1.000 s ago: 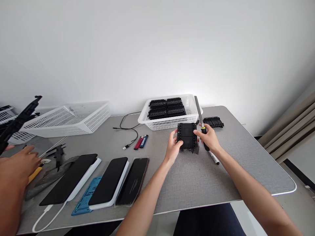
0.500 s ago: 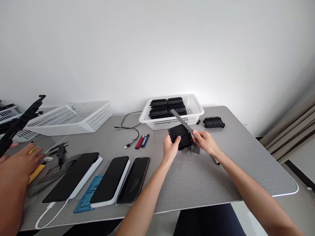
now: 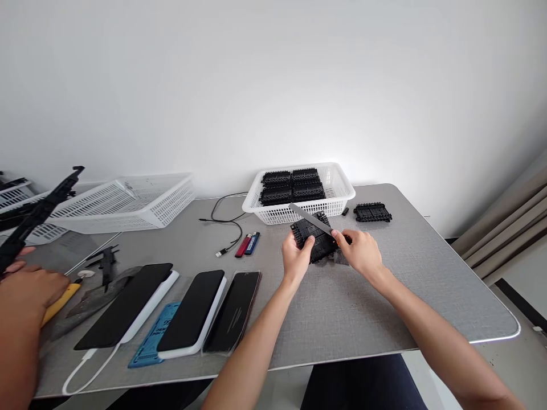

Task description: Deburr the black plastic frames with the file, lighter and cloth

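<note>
My left hand (image 3: pixel 296 261) grips the left side of a black square plastic part (image 3: pixel 315 241), tilted on the grey table (image 3: pixel 342 307). My right hand (image 3: pixel 359 251) is closed round the handle of a flat metal file (image 3: pixel 310 218), whose grey blade lies slanted across the top of the part, pointing up and left. Just behind stands a white basket (image 3: pixel 337 188) holding several similar black parts. One more black part (image 3: pixel 372 212) lies to the right of the basket.
Three phones (image 3: pixel 192 310) lie in a row at the front left, one on a blue sheet (image 3: pixel 149 341). Two lighters (image 3: pixel 248 244) and a black cable (image 3: pixel 226 219) lie mid-table. Another white basket (image 3: pixel 123 202) stands at left. Another person's hand (image 3: pixel 25 290) works at the far left.
The file swung down from upright to lie slanted over the black part. The part turned and shifted slightly left in my left hand. The other person's hand drew back to the left.
</note>
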Motion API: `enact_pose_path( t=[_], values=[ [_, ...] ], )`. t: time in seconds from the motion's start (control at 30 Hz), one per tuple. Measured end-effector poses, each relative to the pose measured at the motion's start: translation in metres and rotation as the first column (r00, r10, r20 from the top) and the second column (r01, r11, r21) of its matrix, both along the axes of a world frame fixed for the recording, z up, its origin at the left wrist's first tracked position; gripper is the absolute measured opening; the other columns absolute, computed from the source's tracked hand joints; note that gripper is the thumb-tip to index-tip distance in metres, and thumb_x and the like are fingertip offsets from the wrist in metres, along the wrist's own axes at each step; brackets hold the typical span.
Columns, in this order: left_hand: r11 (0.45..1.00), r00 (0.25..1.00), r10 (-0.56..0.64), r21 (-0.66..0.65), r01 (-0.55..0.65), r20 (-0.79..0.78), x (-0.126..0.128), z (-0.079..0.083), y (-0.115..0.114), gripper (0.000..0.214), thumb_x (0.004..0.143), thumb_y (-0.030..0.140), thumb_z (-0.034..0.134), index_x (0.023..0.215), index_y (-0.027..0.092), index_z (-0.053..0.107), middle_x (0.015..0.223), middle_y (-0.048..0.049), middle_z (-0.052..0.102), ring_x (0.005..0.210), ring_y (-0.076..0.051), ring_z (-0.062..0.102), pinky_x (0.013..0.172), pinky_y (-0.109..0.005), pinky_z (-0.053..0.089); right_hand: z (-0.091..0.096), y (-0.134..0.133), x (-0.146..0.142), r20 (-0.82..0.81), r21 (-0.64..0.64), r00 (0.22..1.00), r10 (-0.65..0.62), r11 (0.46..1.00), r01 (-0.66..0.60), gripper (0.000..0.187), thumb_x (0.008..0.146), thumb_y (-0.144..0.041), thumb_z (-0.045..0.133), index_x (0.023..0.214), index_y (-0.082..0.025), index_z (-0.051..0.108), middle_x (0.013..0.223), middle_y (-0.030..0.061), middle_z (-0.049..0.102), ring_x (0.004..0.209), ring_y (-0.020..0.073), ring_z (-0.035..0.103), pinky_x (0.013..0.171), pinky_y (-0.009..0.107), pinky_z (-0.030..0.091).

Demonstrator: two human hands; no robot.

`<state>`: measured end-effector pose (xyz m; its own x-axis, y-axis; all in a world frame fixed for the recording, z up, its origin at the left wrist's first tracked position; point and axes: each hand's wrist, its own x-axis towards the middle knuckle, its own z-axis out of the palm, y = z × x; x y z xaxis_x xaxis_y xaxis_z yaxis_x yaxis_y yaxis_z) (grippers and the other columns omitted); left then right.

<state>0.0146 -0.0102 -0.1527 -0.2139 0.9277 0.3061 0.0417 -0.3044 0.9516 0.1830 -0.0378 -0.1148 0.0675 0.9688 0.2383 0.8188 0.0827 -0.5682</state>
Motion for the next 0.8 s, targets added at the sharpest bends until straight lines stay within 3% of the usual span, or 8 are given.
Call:
enact_pose_path(
  t=[0.2,0.4,0.57,0.63,0.7,0.8],
  values=[
    [0.999,0.999,0.039,0.008,-0.039,-0.036,-0.001,0.0,0.0,0.025,0.074,0.028,0.068,0.095,0.016,0.064,0.092,-0.0078,0.071,0.084,-0.021,0.067,0.077,-0.031,0.051,0.004,-0.004,0.0,0.21,0.119,0.961,-0.178,0.981,0.156,0.058,0.093,-0.063,0.031,0.078,-0.02,0.067,0.063,0.0086,0.063,0.054,0.0181,0.053,0.054,0.03,0.018],
    [0.997,0.995,0.072,0.021,-0.071,-0.066,-0.002,0.003,-0.002,0.025,0.074,0.029,0.067,0.094,0.015,0.064,0.09,-0.0078,0.071,0.081,-0.021,0.066,0.074,-0.03,0.051,0.005,-0.006,-0.002,0.232,0.116,0.963,-0.135,0.987,0.11,0.059,0.095,-0.062,0.03,0.078,-0.02,0.067,0.059,0.0057,0.061,0.052,0.0163,0.053,0.053,0.029,0.019],
    [0.994,0.992,0.103,0.034,-0.101,-0.068,-0.002,0.004,-0.002,0.025,0.074,0.029,0.067,0.094,0.015,0.064,0.091,-0.0086,0.071,0.082,-0.022,0.066,0.074,-0.031,0.051,0.01,-0.005,0.004,0.208,0.14,0.954,-0.216,0.972,0.19,0.058,0.095,-0.061,0.03,0.078,-0.019,0.066,0.06,0.0053,0.061,0.052,0.0152,0.05,0.053,0.028,0.019],
    [0.995,0.992,0.1,0.037,-0.097,-0.079,-0.002,0.004,-0.002,0.025,0.074,0.029,0.067,0.094,0.015,0.064,0.091,-0.0084,0.071,0.082,-0.021,0.066,0.074,-0.031,0.051,0.011,-0.006,0.004,0.138,0.121,0.978,-0.156,0.983,0.14,0.058,0.095,-0.061,0.03,0.075,-0.019,0.065,0.059,0.0044,0.059,0.053,0.0145,0.048,0.053,0.027,0.021],
    [0.995,0.992,0.09,0.042,-0.087,-0.091,-0.002,0.005,-0.003,0.024,0.074,0.03,0.067,0.093,0.015,0.064,0.088,-0.0072,0.071,0.079,-0.021,0.066,0.072,-0.03,0.05,0.011,-0.008,0.001,0.047,0.058,0.999,-0.005,0.998,0.002,0.058,0.095,-0.06,0.031,0.067,-0.019,0.061,0.056,0.0023,0.055,0.051,0.013,0.044,0.052,0.026,0.022],
    [0.993,0.991,0.084,0.085,-0.076,-0.1,-0.002,0.006,-0.004,0.023,0.074,0.031,0.068,0.091,0.016,0.063,0.085,-0.0055,0.07,0.078,-0.02,0.065,0.071,-0.028,0.049,0.009,-0.01,-0.007,-0.091,-0.034,0.975,0.201,0.978,-0.205,0.058,0.094,-0.061,0.032,0.059,-0.019,0.053,0.051,-0.001,0.048,0.049,0.0111,0.037,0.05,0.025,0.022]
  ],
)
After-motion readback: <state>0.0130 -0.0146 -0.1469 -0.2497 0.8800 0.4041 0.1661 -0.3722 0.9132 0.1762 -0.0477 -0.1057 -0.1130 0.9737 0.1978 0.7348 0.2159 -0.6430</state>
